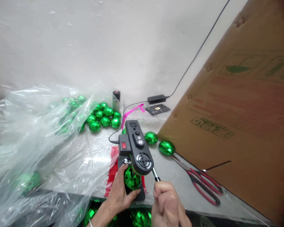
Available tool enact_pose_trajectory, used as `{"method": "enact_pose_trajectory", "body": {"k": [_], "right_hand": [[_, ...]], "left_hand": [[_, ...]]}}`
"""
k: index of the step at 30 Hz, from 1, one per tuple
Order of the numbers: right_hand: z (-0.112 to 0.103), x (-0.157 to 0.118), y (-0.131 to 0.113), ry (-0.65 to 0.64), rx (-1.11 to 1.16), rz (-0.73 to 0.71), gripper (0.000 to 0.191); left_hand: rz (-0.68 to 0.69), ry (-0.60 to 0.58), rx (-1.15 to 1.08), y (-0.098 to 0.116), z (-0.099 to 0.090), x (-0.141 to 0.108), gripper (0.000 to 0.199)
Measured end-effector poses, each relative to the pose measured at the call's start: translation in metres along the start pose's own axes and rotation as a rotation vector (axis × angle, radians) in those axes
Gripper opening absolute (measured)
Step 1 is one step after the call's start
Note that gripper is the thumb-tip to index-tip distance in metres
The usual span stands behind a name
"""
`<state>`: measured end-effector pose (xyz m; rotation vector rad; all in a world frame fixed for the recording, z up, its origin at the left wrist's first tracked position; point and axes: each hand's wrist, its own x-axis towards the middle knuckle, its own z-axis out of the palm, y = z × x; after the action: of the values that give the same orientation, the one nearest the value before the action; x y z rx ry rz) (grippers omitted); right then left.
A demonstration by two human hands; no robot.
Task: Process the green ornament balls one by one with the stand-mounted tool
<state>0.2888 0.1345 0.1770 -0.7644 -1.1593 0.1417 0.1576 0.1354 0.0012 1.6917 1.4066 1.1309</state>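
A black machine [137, 146] with a red switch stands near the front edge of the table, on red material [112, 171]. Under its head sits a shiny green faceted ball [132, 178]. My left hand [119, 190] grips that ball from the left, thumb below and fingers above. On the right, my right hand [168, 201] is closed around the end of the machine's metal lever [155, 173]. Two more green balls [151, 137] lie just right of the machine.
Clear plastic sheeting [47, 148] with several green balls [95, 126] covers the left. Red-handled scissors [203, 186] lie at the right beside a large cardboard box [239, 110]. At the back are a black cylinder [116, 100], a power adapter [156, 99] and a phone [157, 109].
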Motion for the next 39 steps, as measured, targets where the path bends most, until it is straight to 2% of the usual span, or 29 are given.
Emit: {"method": "enact_pose_trajectory", "body": {"k": [5, 14, 24, 30, 33, 36, 39], "right_hand": [[-0.005, -0.006, 0.004, -0.017, 0.003, 0.045, 0.049], [-0.009, -0.009, 0.008, -0.052, 0.015, 0.011, 0.048], [-0.014, -0.012, 0.012, -0.052, 0.009, 0.050, 0.048], [-0.014, -0.028, 0.020, -0.057, -0.019, 0.023, 0.052], [-0.010, -0.033, 0.017, -0.021, 0.000, 0.032, 0.052], [-0.008, -0.022, 0.009, 0.006, 0.018, 0.052, 0.053], [-0.009, 0.002, -0.002, -0.069, 0.023, 0.085, 0.052]], "left_hand": [[-0.039, 0.000, 0.004, 0.003, -0.001, 0.000, 0.091], [-0.031, 0.009, -0.004, 0.003, 0.000, 0.001, 0.094], [-0.043, -0.006, -0.009, 0.008, -0.005, 0.003, 0.092], [-0.062, 0.002, -0.012, 0.008, -0.004, 0.003, 0.090], [-0.056, 0.005, -0.012, 0.008, -0.004, 0.003, 0.091], [-0.060, -0.008, -0.021, 0.010, -0.004, 0.006, 0.092], [-0.092, -0.026, -0.045, 0.011, -0.005, 0.008, 0.094]]}}
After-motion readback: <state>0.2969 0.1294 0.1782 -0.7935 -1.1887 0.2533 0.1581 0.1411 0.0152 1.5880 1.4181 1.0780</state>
